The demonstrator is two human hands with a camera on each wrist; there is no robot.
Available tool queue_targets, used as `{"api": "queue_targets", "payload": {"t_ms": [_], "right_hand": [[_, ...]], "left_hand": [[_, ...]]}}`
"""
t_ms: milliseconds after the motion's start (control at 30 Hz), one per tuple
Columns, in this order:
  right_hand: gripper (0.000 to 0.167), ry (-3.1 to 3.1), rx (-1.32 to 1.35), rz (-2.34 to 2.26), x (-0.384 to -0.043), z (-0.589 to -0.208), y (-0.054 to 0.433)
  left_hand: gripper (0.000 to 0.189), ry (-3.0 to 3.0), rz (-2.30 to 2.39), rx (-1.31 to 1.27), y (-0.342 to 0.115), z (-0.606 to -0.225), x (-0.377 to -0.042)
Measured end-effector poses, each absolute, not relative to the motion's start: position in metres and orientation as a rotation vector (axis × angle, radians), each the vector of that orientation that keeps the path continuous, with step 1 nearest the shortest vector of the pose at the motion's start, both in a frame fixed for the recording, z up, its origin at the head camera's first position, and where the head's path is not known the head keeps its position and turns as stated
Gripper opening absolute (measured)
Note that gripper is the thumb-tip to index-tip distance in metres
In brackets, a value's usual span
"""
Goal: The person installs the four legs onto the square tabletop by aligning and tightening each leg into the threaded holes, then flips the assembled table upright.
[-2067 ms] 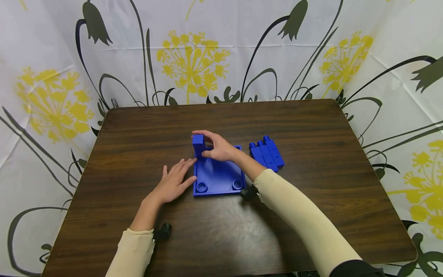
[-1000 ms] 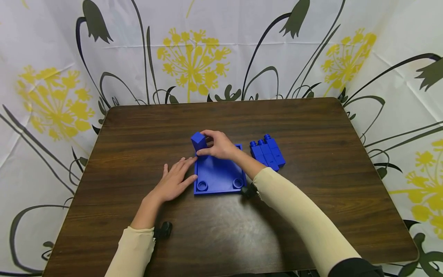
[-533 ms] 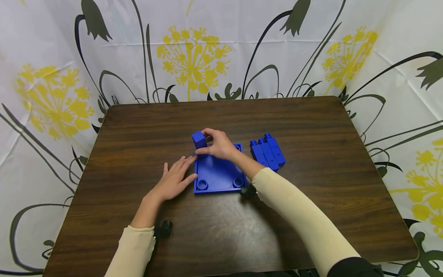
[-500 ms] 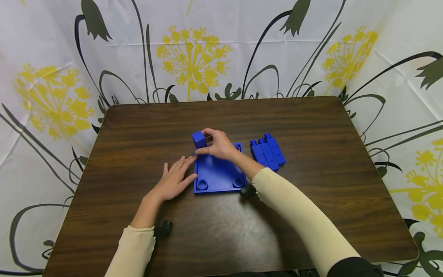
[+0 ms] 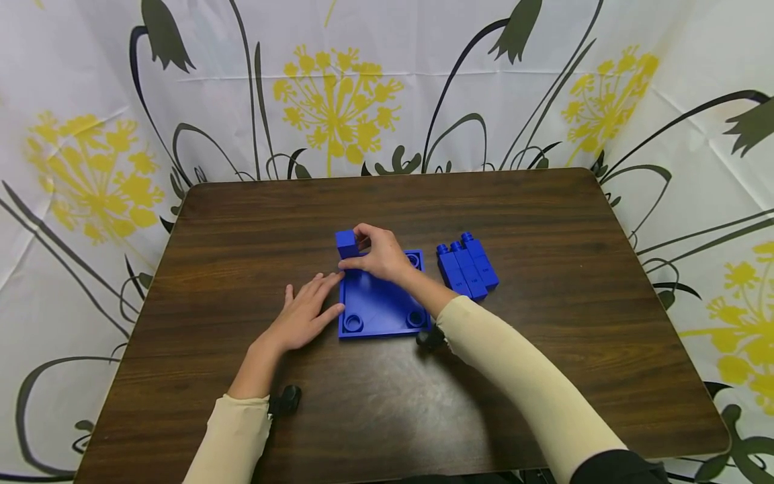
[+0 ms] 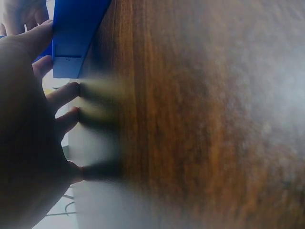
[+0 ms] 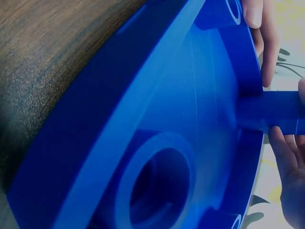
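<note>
A blue square panel with raised rims and round sockets lies on the table. At its far left corner a blue square leg stands upright, its lower end hidden behind my right hand. Thumb and fingers of that hand pinch the leg from the right side; the right wrist view also shows the leg rising at the panel's corner. My left hand lies spread on the table, with index finger and thumb touching the panel's left edge. In the left wrist view its fingertips line the panel's side.
Three more blue legs with round pegs lie side by side right of the panel. Sockets show at the panel's other corners. A brown wooden table carries everything, and a flowered curtain hangs behind it.
The leg has turned about its upright axis and now shows a flat face to the front. My right fingers have shifted slightly around it. The left hand stays in place.
</note>
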State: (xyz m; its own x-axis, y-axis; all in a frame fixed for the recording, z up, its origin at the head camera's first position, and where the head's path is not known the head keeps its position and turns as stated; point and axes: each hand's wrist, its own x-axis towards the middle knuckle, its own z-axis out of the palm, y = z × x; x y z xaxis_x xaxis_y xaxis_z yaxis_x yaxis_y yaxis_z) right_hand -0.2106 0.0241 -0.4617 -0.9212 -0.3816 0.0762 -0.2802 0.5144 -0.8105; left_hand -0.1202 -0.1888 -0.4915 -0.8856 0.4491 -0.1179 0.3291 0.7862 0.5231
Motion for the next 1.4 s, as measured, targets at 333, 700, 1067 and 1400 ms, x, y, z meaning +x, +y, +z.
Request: {"api": "queue_targets", "payload": {"t_ms": [333, 700, 1067, 1400], "right_hand": [[0.048, 2.673, -0.58, -1.362, -0.209, -0.462, 0.022], [0.064, 2.602, -0.744, -1.278, -0.211, -0.457, 0.029], [0.069, 2.258, -0.827, -1.489, -0.216, -0.454, 0.034], [0.073, 2.132, -0.908, -1.547, -0.217, -0.454, 0.032]], "left_hand": [[0.064, 2.735, 0.736, 0.587, -0.189, -0.493, -0.12], [0.063, 2.736, 0.751, 0.604, -0.189, -0.494, -0.119], [0.062, 2.747, 0.764, 0.613, -0.188, -0.491, -0.12], [0.063, 2.732, 0.752, 0.597, -0.189, -0.493, -0.121]]}}
